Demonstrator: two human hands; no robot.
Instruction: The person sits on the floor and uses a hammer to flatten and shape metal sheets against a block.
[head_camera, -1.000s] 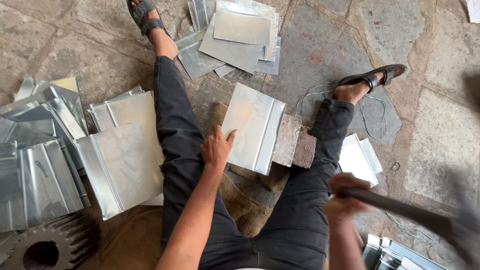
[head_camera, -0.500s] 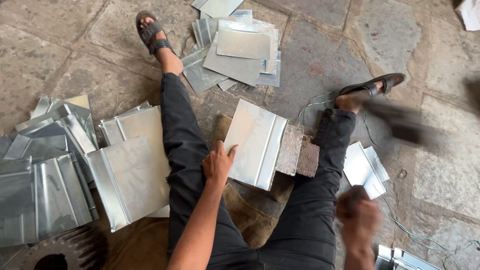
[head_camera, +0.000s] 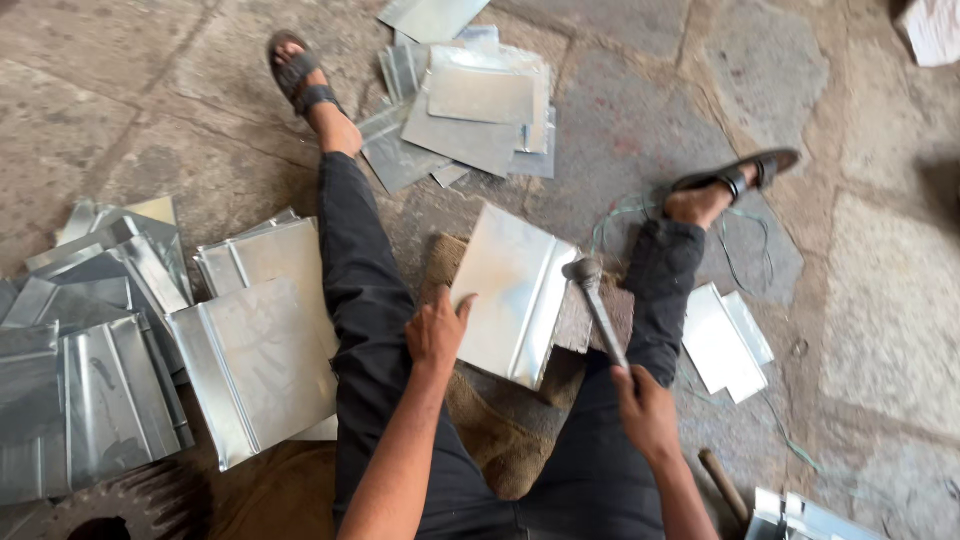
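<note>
Item 1, centre of the frame: one folded metal sheet (head_camera: 510, 292), lying tilted on a stone block (head_camera: 600, 318) between your legs, with a raised seam running down its right side. Your left hand (head_camera: 437, 330) presses flat on the sheet's lower left edge, fingers spread and open, thumb up on the metal.

Item 2: one hammer (head_camera: 597, 305), its head resting at the sheet's upper right corner, the handle slanting down to the right. Your right hand (head_camera: 647, 412) has its fingers closed around the handle's lower end.

Item 3: one piece of brown sacking (head_camera: 505, 425) under the block, spreading toward the lower centre.

Item 4, left of the frame: a stack of bent sheets (head_camera: 255, 350) just beside your left leg, topmost one large and seamed; further left, a second heap of folded sheets (head_camera: 85, 330); exact count cannot be told.

Item 5, upper centre: a loose pile of flat offcuts (head_camera: 470, 110), several overlapping, beside your left foot in one dark sandal (head_camera: 298, 72).

Item 6, right of centre: two or three small sheets (head_camera: 727, 340) beside your right leg; a second sandal (head_camera: 740, 172) above them; thin green wire (head_camera: 745, 250) curling on the stone floor (head_camera: 880, 300).

Item 7, lower left corner: one toothed gear wheel (head_camera: 120, 500), partly cut off.
</note>
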